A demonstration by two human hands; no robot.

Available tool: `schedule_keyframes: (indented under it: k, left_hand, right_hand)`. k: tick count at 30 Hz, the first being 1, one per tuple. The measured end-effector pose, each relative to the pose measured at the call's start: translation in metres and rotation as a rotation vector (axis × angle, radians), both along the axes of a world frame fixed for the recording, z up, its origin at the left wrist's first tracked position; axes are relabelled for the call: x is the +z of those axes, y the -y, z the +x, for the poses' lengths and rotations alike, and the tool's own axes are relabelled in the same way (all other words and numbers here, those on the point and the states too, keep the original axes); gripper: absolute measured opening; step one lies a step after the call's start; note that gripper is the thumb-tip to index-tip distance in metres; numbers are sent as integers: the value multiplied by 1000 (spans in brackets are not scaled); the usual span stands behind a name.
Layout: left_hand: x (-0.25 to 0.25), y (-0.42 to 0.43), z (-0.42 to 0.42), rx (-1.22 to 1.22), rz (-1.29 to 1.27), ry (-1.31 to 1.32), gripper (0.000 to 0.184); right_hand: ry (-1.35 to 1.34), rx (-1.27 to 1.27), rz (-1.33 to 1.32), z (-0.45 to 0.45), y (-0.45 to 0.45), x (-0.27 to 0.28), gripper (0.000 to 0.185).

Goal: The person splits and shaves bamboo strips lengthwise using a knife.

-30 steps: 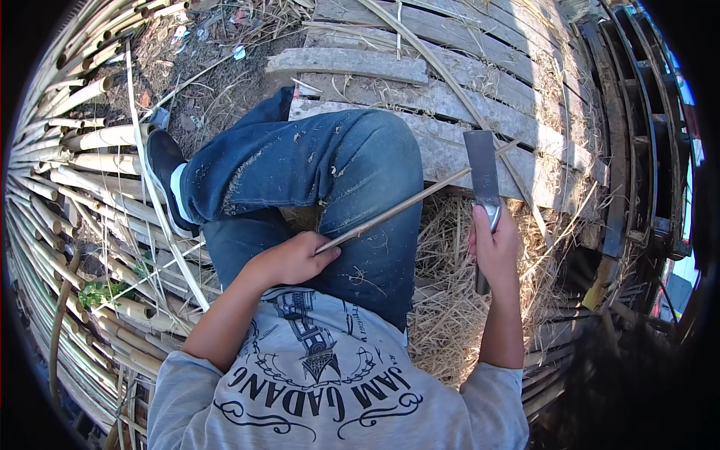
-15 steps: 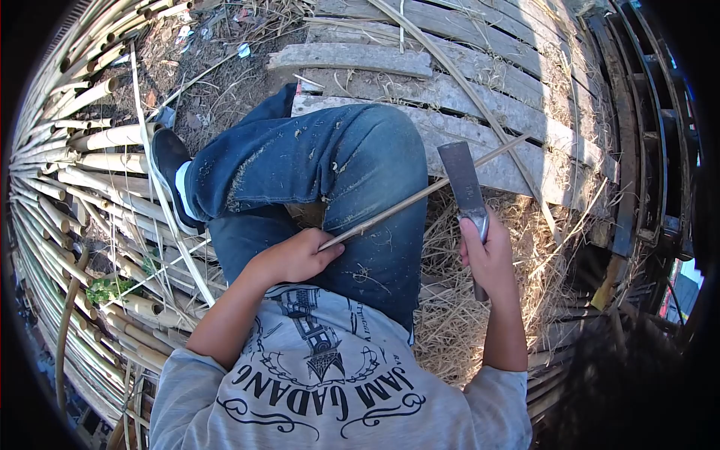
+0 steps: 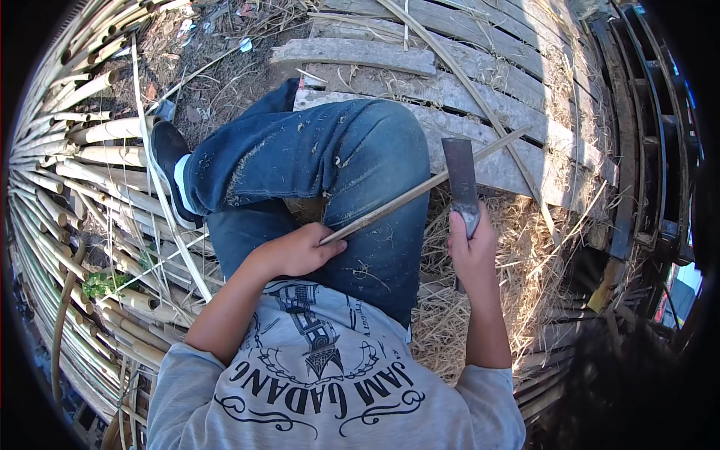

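My left hand [image 3: 304, 250] is closed around the near end of a thin bamboo strip [image 3: 397, 201], low against my thigh. The strip slants up to the right across my raised knee [image 3: 386, 142], and its far end reaches over the wooden slats. My right hand [image 3: 474, 241] grips a chopping knife [image 3: 460, 171] with a broad, dark, square-ended blade pointing away from me. In the view, the blade crosses the strip just right of the knee; whether they touch I cannot tell. Most of the knife's handle is hidden by my fingers.
Many cut bamboo poles [image 3: 112, 133] are stacked along the left. Weathered wooden slats [image 3: 517, 97] lie ahead, with a loose board [image 3: 352, 55] and a long strip [image 3: 480, 105] on them. Straw-like shavings [image 3: 517, 277] cover the ground at right, beside stacked pallets [image 3: 649, 135].
My right hand has moved slightly left and the knife stands more upright, closer to the strip. My left hand and the strip have barely moved.
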State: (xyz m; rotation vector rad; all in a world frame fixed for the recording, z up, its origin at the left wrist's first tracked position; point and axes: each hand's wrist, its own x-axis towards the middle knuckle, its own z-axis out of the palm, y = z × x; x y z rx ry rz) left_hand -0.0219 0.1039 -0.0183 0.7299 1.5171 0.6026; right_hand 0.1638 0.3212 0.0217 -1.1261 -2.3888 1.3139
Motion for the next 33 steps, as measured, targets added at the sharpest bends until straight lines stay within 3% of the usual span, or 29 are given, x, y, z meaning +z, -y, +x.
schedule_keyframes:
  k: [4, 5, 9, 12, 13, 16, 17, 20, 21, 26, 29, 33]
  left_hand:
    - [-2, 0, 0, 41, 39, 9, 42]
    - [-2, -2, 0, 50, 55, 7, 43]
    - [5, -1, -1, 55, 23, 7, 44]
    - [-8, 2, 4, 102, 122, 24, 44]
    - [-8, 1, 4, 105, 120, 30, 44]
    - [-4, -2, 2, 85, 65, 30, 44]
    - [-3, 0, 1, 75, 53, 26, 43]
    - [-4, 0, 1, 74, 40, 8, 42]
    - [-5, -1, 4, 92, 48, 1, 42]
    - [-8, 2, 5, 103, 72, 7, 41]
    - [-3, -1, 6, 110, 72, -4, 41]
    - [-5, 1, 6, 110, 50, 3, 42]
  right_hand:
    - [133, 57, -57, 2, -17, 16, 24]
    - [-9, -117, -176, -2, -15, 15, 24]
    - [6, 59, -71, 2, 9, -4, 24]
    - [103, 79, -110, 3, -8, 10, 24]
    - [46, -40, -147, 0, -7, 11, 24]
    - [-47, -30, -89, -1, 12, -6, 23]
    - [-17, 87, -35, 5, 18, -13, 21]
    - [39, 105, -119, 8, -1, 0, 21]
    - [-15, -29, -198, 4, -1, 1, 22]
    - [6, 66, -112, 5, 18, -2, 22]
    - [16, -73, -244, 1, 4, 7, 23]
    - [54, 127, -120, 6, 25, -4, 23]
